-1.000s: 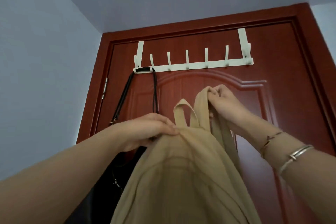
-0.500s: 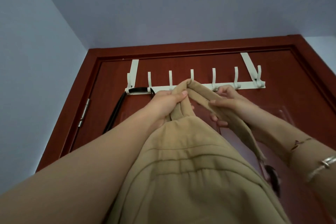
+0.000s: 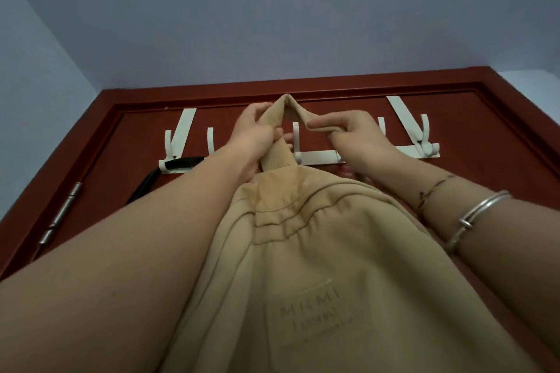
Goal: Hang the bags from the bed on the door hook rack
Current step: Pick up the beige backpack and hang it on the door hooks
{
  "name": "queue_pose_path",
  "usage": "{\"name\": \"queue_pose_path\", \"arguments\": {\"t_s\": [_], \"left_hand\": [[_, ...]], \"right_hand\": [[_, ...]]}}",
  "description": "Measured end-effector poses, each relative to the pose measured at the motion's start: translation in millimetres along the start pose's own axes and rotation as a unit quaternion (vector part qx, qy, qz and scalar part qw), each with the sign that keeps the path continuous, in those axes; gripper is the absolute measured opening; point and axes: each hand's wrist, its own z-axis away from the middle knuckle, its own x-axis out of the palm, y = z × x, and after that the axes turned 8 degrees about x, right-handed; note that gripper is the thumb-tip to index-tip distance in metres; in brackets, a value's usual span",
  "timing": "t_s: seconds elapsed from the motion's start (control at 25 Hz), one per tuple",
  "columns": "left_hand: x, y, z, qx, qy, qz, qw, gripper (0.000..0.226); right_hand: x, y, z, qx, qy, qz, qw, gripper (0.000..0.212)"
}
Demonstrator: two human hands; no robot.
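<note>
Hands raised at the white hook rack (image 3: 318, 157); left hand (image 3: 253, 138) and right hand (image 3: 353, 138) each pinch the beige backpack (image 3: 318, 266) top loop (image 3: 286, 106), peaked above a middle hook (image 3: 296, 139); backpack hangs lengthwise down the red door (image 3: 472, 130); black strap (image 3: 178, 163) occupies the leftmost hook.

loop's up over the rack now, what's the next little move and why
Probably lower the handle loop onto the free hook beneath it. Both the left hand and right hand hold it spread above the hook tips, so the tan backpack isn't hung yet.
</note>
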Motion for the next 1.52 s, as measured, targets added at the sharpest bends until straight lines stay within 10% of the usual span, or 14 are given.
{"name": "queue_pose_path", "arguments": {"t_s": [0.16,0.32,0.64,1.04,1.52], "left_hand": [[18,-23,-21,0.133,-0.01,-0.256,0.958,0.058],[29,-35,-25,0.07,-0.017,-0.425,0.902,0.069],[25,-23,25,0.024,-0.138,-0.635,0.759,0.067],[5,-19,112,-0.008,-0.195,-0.595,0.78,0.062],[-14,29,272,0.111,-0.272,-0.493,0.819,0.045]], "right_hand": [[10,6,-47,-0.02,0.002,0.236,0.971,0.057],[23,15,-49,-0.04,-0.064,0.45,0.89,0.063],[26,22,-10,-0.053,-0.097,0.373,0.921,0.036],[26,45,86,0.034,-0.19,0.164,0.967,0.055],[-75,-39,282,0.283,-0.179,0.263,0.905,0.057]]}}
